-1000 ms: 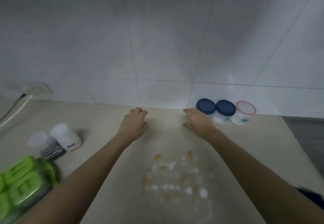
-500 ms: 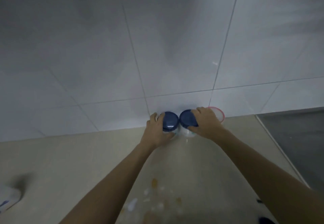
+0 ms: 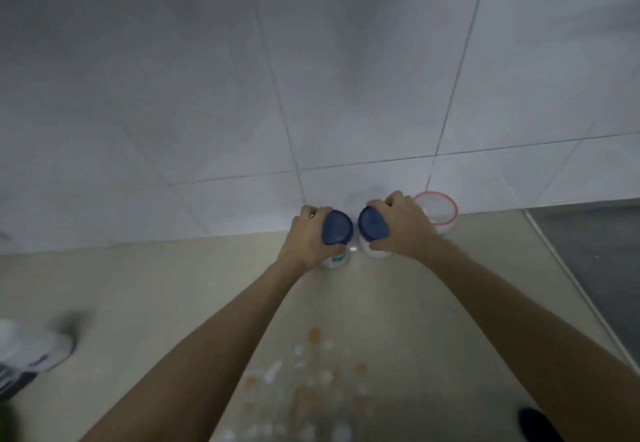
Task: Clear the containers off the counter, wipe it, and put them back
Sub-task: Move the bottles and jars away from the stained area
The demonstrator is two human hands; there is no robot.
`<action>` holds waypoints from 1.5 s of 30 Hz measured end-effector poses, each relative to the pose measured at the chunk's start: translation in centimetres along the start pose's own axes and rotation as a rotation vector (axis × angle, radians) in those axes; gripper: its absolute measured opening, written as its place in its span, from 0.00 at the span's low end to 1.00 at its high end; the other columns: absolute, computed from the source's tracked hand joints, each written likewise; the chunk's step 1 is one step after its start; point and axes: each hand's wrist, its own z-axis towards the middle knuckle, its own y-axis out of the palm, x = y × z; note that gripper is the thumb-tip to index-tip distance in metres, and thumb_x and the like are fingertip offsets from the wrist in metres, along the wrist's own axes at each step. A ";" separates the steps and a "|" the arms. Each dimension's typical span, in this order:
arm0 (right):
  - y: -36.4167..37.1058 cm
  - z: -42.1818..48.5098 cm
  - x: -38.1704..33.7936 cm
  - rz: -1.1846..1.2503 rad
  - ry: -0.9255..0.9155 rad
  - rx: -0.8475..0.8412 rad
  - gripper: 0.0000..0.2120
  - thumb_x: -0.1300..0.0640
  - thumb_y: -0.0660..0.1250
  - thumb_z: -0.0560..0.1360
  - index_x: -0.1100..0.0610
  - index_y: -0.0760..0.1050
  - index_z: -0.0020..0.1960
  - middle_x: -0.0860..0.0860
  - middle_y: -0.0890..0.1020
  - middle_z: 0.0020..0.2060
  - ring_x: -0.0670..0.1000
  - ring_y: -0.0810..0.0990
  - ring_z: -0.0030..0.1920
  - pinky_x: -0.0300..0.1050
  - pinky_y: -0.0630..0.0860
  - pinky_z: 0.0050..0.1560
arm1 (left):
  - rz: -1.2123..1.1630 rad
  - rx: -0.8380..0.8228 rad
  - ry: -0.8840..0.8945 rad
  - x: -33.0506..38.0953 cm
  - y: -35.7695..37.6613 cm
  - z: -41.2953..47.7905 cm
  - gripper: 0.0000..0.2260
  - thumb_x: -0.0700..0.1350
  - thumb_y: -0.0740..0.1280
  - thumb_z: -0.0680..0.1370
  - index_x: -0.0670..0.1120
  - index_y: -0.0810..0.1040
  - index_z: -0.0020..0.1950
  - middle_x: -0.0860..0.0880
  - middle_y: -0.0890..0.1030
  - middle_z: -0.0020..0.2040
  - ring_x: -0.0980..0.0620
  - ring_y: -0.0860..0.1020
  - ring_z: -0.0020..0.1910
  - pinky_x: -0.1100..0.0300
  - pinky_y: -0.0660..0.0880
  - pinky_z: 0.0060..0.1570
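Note:
Two white jars with dark blue lids stand side by side at the back of the beige counter (image 3: 173,296), against the tiled wall. My left hand (image 3: 306,237) is wrapped around the left blue-lidded jar (image 3: 336,230). Around the right blue-lidded jar (image 3: 372,225) my right hand (image 3: 401,227) is closed. Both jars look tilted toward each other; whether they touch the counter I cannot tell. A third clear container with a pink rim (image 3: 438,209) stands just right of my right hand, partly hidden by it.
Orange and white spill marks (image 3: 311,382) spread over the counter between my forearms. A white container (image 3: 31,351) lies blurred at the left edge. The counter's right edge (image 3: 571,279) drops to a dark floor. A dark object (image 3: 533,422) sits at the bottom right.
My hands went from open above the counter to closed on the two blue-lidded jars. The view shifted right, pushing the left-side containers toward the frame edge.

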 end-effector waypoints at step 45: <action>13.3 -2.4 -51.3 0.215 -0.461 -0.226 0.34 0.45 0.73 0.67 0.53 0.67 0.69 0.58 0.65 0.68 0.61 0.65 0.67 0.53 0.69 0.62 | 0.224 0.567 -0.438 -34.3 -17.0 -35.4 0.24 0.57 0.70 0.68 0.48 0.76 0.61 0.45 0.76 0.58 0.43 0.74 0.55 0.52 0.71 0.52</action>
